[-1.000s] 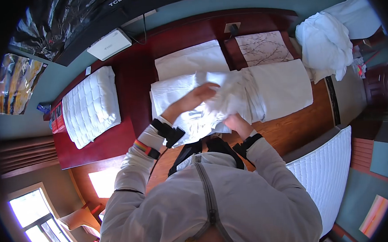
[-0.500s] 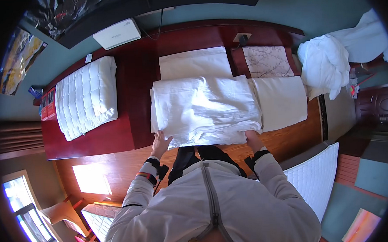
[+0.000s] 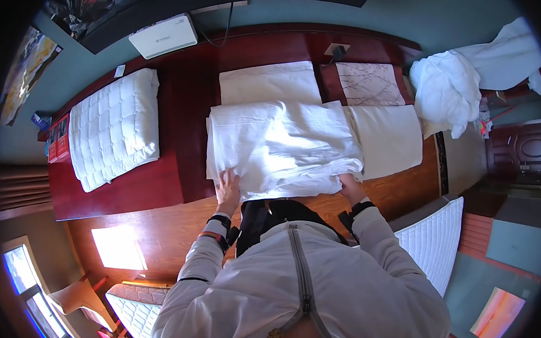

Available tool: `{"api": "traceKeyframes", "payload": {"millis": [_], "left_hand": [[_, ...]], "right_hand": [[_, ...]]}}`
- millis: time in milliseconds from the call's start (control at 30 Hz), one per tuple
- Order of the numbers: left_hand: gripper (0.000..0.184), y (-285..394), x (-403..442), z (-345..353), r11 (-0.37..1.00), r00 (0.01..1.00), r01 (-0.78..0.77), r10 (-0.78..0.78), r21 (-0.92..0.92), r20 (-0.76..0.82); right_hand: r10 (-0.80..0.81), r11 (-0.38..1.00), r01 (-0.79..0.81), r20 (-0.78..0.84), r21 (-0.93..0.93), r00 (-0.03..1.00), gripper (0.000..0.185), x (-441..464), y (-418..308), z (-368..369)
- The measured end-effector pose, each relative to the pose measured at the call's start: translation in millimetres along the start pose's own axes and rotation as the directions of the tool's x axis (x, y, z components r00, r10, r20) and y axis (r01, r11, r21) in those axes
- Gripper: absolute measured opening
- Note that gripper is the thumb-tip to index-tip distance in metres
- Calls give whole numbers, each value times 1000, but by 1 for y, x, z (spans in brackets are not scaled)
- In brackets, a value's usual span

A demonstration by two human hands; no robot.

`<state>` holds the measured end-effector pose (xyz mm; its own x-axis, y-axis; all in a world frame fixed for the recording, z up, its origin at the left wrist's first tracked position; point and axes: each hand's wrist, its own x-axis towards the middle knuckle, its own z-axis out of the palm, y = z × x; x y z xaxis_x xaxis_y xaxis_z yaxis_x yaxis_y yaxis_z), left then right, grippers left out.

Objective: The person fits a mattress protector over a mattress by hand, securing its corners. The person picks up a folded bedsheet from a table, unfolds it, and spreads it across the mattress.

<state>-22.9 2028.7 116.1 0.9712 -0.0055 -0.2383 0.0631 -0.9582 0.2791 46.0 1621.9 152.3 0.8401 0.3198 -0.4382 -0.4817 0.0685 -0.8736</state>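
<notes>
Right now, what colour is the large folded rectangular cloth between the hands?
The large folded rectangular cloth is plain white, best seen in the head view.

Under my left hand (image 3: 227, 191), the folded sheet (image 3: 269, 141) is matt, softly creased cloth; the desk (image 3: 190, 124) shows smooth dark-red wood, the comforter (image 3: 116, 128) quilted fabric, the box (image 3: 162, 37) smooth plastic, the flooring (image 3: 163, 228) grained wood, my jacket (image 3: 246, 286) matt cloth.

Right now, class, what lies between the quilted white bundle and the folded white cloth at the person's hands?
In the head view, a bare stretch of dark red desktop lies between the quilted bundle and the folded cloth.
</notes>
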Motion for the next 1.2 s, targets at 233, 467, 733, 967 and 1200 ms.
{"api": "traceKeyframes", "payload": {"millis": [233, 467, 733, 967, 1200], "left_hand": [[39, -22, -8, -63, 834, 913, 12, -234, -551, -335], [38, -45, -36, -42, 710, 933, 190, -345, -679, -100], [73, -78, -24, -16, -19, 620, 711, -452, -702, 641], [83, -62, 9, -14, 513, 758, 652, -446, -559, 475], [32, -103, 56, -64, 692, 955, -85, 261, -717, 138]], "right_hand": [[-336, 724, 305, 70, -619, 939, 31, -10, 42, -37], [-38, 674, -214, -323, -707, 946, 60, -18, 140, -86], [271, 615, -160, -17, 772, 962, 49, -21, 7, -17], [186, 965, -187, 23, 182, 982, 39, -16, 4, -12], [-507, 751, 413, -48, -515, 861, 50, -39, -90, 47]]}}
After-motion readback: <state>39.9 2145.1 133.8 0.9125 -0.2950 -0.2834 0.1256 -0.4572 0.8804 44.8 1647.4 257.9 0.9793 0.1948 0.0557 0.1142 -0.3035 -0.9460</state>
